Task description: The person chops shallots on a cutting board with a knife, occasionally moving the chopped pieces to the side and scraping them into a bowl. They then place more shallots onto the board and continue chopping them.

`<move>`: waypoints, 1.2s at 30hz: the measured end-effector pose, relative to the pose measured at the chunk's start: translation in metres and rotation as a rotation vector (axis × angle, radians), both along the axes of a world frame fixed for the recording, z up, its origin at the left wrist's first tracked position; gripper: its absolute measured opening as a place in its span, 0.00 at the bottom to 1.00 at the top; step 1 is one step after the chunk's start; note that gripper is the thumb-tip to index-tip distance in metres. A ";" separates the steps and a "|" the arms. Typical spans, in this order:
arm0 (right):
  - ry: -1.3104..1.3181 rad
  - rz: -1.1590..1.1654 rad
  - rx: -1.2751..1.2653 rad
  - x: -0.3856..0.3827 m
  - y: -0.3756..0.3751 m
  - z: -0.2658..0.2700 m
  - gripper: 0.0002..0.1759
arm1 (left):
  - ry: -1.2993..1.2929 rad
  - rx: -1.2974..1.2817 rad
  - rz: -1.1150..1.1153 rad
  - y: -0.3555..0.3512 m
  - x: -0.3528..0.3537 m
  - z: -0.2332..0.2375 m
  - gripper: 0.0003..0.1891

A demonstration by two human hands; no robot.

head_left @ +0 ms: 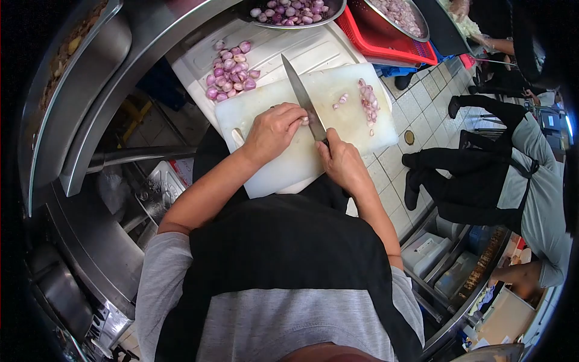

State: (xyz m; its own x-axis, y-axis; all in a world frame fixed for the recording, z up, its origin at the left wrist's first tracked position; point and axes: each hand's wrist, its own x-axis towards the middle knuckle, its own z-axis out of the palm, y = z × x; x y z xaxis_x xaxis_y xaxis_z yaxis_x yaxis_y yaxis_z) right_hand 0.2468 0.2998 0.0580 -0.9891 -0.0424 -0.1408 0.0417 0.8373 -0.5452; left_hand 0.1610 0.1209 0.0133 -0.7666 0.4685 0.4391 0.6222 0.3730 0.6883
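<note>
Where your hands meet on the cutting board

While you look down past your black apron (283,253), your two hands sit close together on the white cutting board (283,163). Your right hand (344,161) is wrapped tight round the handle of a knife (301,90), whose long blade runs away from you and to the left, its edge down beside your other hand. Your left hand (272,130) is curled, fingertips pinning a small shallot (306,120) to the board right against the blade; most of it is hidden under your fingers. Just beyond the blade, on the right part of the board, lie sliced pieces (368,99). Past the board's far left corner a pile of peeled shallots (231,72) rests on the white ridged worktop (313,45). Farther still, a metal bowl (329,18) holds more shallots, beside a red basket (374,42). Off to your right a co-worker (531,175) in grey stands on the tiled floor
</note>
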 end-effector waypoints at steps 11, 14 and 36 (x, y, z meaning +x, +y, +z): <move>-0.078 0.007 0.064 0.016 -0.001 0.022 0.15 | 0.007 0.019 -0.003 0.000 -0.002 -0.001 0.09; -0.003 0.033 0.041 0.000 -0.002 0.004 0.13 | 0.005 0.021 0.011 0.001 -0.001 0.000 0.08; -0.022 0.072 0.100 0.000 -0.002 0.027 0.13 | -0.012 0.024 0.014 0.000 0.002 0.000 0.08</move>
